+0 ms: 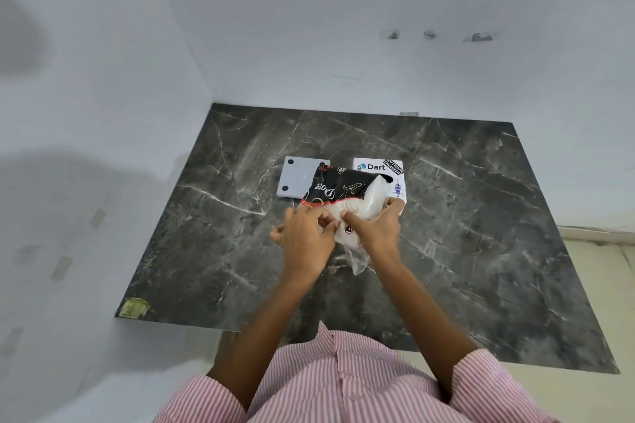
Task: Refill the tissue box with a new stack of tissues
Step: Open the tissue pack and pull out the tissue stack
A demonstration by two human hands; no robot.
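A plastic tissue pack [343, 192], black with red print at the top and clear below, is held above the dark marble counter [464, 233]. White tissues show through its clear part. My left hand [304, 233] pinches the wrapper at the pack's near left end. My right hand [374, 227] grips the pack's near right side, and loose clear wrapper hangs below it. Behind the pack lie the white tissue box [390, 172] with "Dart" stickers and a flat grey lid panel [297, 180] with black dots.
White walls close the counter at the left and back. A yellowish sticker [134, 307] marks the counter's near left corner. A pale ledge [598, 251] runs along the right side. My striped shirt fills the bottom of the view.
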